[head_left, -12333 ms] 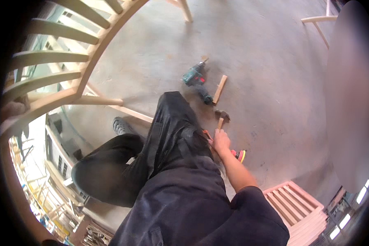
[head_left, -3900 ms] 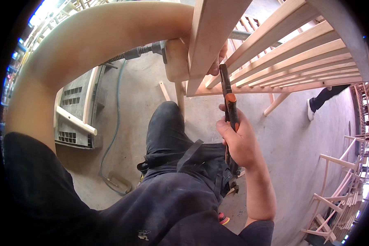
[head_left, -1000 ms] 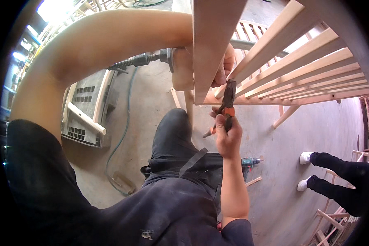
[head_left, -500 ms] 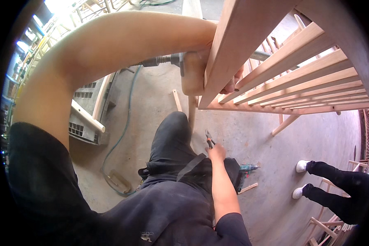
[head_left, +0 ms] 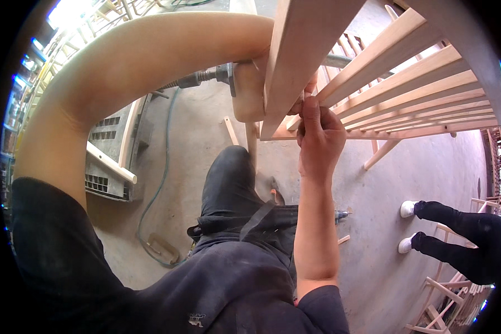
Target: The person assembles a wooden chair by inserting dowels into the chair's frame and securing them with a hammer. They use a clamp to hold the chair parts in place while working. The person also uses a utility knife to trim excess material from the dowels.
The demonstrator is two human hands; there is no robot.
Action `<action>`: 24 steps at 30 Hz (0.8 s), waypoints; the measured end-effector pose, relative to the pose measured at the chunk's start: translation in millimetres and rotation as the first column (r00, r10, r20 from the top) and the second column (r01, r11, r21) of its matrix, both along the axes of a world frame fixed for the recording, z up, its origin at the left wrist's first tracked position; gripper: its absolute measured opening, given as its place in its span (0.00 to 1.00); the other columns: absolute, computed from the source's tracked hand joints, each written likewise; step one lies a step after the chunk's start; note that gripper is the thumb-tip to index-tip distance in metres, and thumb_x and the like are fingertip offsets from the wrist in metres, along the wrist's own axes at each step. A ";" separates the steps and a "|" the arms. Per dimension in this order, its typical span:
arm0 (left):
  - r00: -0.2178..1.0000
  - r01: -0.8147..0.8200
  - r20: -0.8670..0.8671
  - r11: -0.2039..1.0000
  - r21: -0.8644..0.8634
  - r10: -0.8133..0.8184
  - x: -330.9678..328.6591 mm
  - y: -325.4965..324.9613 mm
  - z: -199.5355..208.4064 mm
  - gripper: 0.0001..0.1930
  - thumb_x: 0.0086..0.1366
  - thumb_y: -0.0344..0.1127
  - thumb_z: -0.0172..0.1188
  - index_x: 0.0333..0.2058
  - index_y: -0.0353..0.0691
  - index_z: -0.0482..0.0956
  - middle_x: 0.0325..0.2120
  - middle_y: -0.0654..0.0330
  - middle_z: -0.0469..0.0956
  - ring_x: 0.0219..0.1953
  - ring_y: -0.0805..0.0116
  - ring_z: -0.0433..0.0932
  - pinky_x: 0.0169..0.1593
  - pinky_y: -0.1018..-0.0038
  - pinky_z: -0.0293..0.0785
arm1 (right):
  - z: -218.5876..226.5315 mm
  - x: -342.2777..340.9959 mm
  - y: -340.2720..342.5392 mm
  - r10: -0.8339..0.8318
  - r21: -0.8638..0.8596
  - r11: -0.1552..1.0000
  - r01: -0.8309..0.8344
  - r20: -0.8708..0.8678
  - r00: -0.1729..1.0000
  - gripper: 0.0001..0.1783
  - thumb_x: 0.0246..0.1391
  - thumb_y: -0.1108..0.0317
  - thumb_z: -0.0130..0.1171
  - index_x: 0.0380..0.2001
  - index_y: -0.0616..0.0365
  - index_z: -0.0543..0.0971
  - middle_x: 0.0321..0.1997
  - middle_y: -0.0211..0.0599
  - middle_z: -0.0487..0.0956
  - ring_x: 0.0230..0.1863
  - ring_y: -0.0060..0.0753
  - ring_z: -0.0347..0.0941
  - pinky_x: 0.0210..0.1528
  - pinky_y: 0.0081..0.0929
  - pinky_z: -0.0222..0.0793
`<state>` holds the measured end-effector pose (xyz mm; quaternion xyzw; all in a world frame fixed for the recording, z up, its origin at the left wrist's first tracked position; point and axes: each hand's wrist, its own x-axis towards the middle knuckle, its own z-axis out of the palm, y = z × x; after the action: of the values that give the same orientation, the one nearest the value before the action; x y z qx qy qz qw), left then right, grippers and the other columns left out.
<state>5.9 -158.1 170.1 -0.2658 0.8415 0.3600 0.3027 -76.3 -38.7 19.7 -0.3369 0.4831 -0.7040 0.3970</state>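
My left arm bends over the top and passes behind a pale wooden post (head_left: pixel 303 50) of a slatted wooden frame (head_left: pixel 412 72). Only some fingers of my left hand (head_left: pixel 310 84) show past the post, bent inward. My right hand (head_left: pixel 322 129) is raised to the same spot between post and first slat, thumb and fingers pinched together against the left fingers. Whatever they pinch is too small or hidden to name. Beside my thigh are pliers (head_left: pixel 274 192) with orange on the handle, blurred and partly hidden, apart from both hands.
A clamp (head_left: pixel 206 76) presses a wooden block (head_left: pixel 249 92) against the post. Left stand a grey plastic pallet (head_left: pixel 108 181) with wooden bars and a hose (head_left: pixel 164 183). A drill (head_left: pixel 341 216) shows behind my right arm. At right stands another person (head_left: pixel 451 220) near wooden frames.
My right hand has let go of the pliers and risen from my lap to the left fingers at the post. The wooden frame appears slightly further left and higher in view.
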 end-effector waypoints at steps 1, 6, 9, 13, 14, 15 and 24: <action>1.000 -0.002 0.015 1.000 0.029 0.001 -2.1 -3.8 -1.9 0.08 0.61 0.36 0.65 0.27 0.37 0.83 0.20 0.66 0.78 0.22 0.75 0.73 0.27 0.72 0.68 | 4.3 1.1 2.4 0.009 0.012 1.000 -0.011 0.089 0.996 0.18 0.63 0.60 0.66 0.24 0.63 0.81 0.16 0.22 0.71 0.16 0.12 0.61 0.18 0.15 0.50; 1.000 0.031 -0.003 0.999 -0.012 -0.031 8.5 3.5 9.4 0.09 0.61 0.36 0.65 0.27 0.37 0.83 0.20 0.66 0.78 0.22 0.75 0.73 0.27 0.73 0.68 | 2.4 10.8 2.9 0.058 -0.057 0.997 -0.042 0.325 0.944 0.16 0.62 0.63 0.68 0.25 0.63 0.80 0.17 0.25 0.73 0.16 0.14 0.61 0.18 0.16 0.51; 0.999 0.009 -0.052 1.000 -0.002 -0.009 11.0 3.5 7.3 0.09 0.60 0.36 0.64 0.27 0.36 0.83 0.20 0.65 0.78 0.22 0.74 0.74 0.28 0.73 0.69 | 4.7 16.8 2.6 0.026 -0.105 0.994 0.010 0.332 0.943 0.15 0.62 0.64 0.67 0.25 0.64 0.80 0.18 0.27 0.74 0.17 0.14 0.63 0.20 0.15 0.53; 0.997 -0.074 -0.030 0.961 -0.266 0.068 -0.2 31.0 20.2 0.11 0.61 0.38 0.65 0.28 0.36 0.84 0.20 0.64 0.79 0.23 0.73 0.76 0.29 0.72 0.71 | 6.4 12.7 4.3 0.036 -0.112 0.994 0.001 0.327 0.944 0.14 0.64 0.65 0.65 0.27 0.64 0.80 0.20 0.28 0.76 0.19 0.15 0.65 0.22 0.14 0.56; 0.994 0.009 -0.098 0.929 -0.369 -0.048 15.5 38.2 21.9 0.11 0.61 0.39 0.65 0.29 0.35 0.84 0.20 0.63 0.79 0.23 0.73 0.77 0.29 0.72 0.71 | 4.3 12.2 5.6 0.046 -0.115 0.993 -0.008 0.327 0.944 0.14 0.64 0.65 0.65 0.27 0.64 0.80 0.20 0.28 0.76 0.19 0.15 0.66 0.23 0.14 0.57; 0.987 0.061 -0.118 0.924 -0.377 -0.113 18.6 36.3 21.2 0.11 0.61 0.39 0.65 0.30 0.35 0.84 0.20 0.63 0.79 0.23 0.73 0.77 0.29 0.72 0.71 | 2.7 12.0 6.7 0.063 -0.133 0.991 -0.020 0.325 0.944 0.13 0.65 0.65 0.64 0.29 0.64 0.80 0.21 0.28 0.77 0.20 0.15 0.67 0.23 0.14 0.58; 0.997 -0.068 0.044 0.997 0.033 0.067 8.8 -1.5 6.0 0.14 0.62 0.41 0.66 0.29 0.34 0.84 0.20 0.64 0.79 0.22 0.75 0.76 0.27 0.74 0.70 | -2.2 25.0 11.8 0.063 -0.218 0.976 0.008 0.317 0.946 0.10 0.66 0.68 0.61 0.38 0.66 0.81 0.28 0.32 0.82 0.24 0.15 0.73 0.26 0.12 0.66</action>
<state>14.7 -159.7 176.1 -0.2964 0.8191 0.3785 0.3129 -51.3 -26.9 17.5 -0.2652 0.3273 -0.7922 0.4414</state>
